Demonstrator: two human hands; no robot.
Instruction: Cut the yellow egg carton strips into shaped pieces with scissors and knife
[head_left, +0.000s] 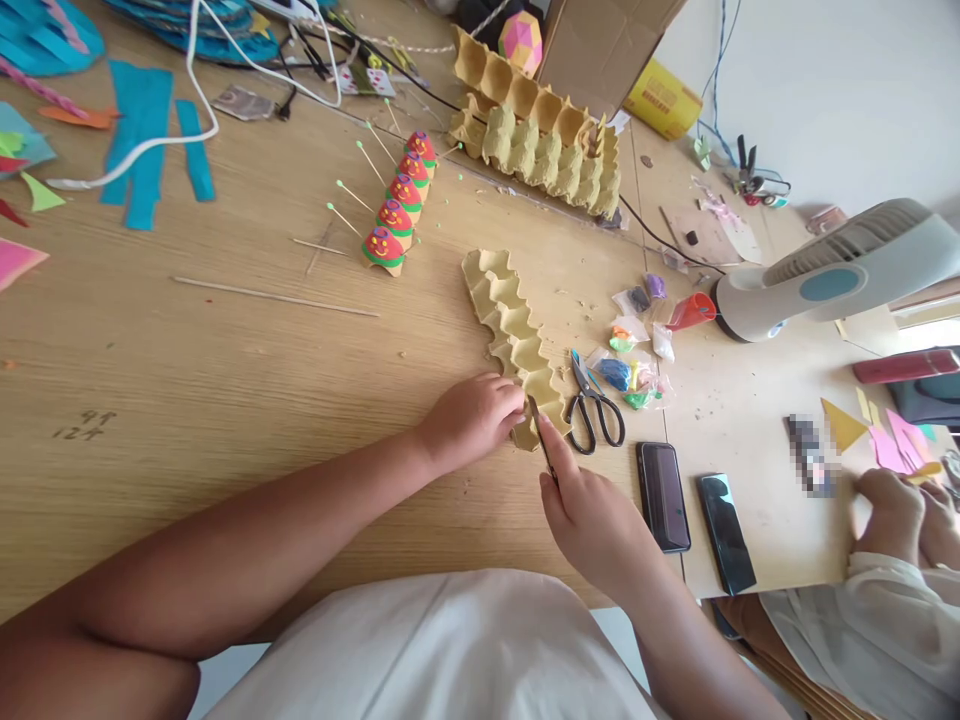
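A strip of yellowish egg carton (517, 325) lies on the wooden table in front of me. My left hand (476, 418) grips its near left edge, fingers closed against the cardboard. In my right hand (592, 515) is a small knife (534, 415), its dark blade set against the near end of the strip with my index finger along its back. Much of its handle is hidden by my fingers. Black-handled scissors (592, 405) lie just right of the strip. Farther off stands a painted egg-carton caterpillar (397, 205) with red, smiling humps and green-tipped sticks.
More egg cartons (540, 130) lie at the back. Bags of coloured clay (630, 375), two phones (664, 495) and a white fan (817, 275) are to the right. Another person's hands (904, 510) work at far right. A thin stick (277, 297) and blue strips (140, 140) lie left.
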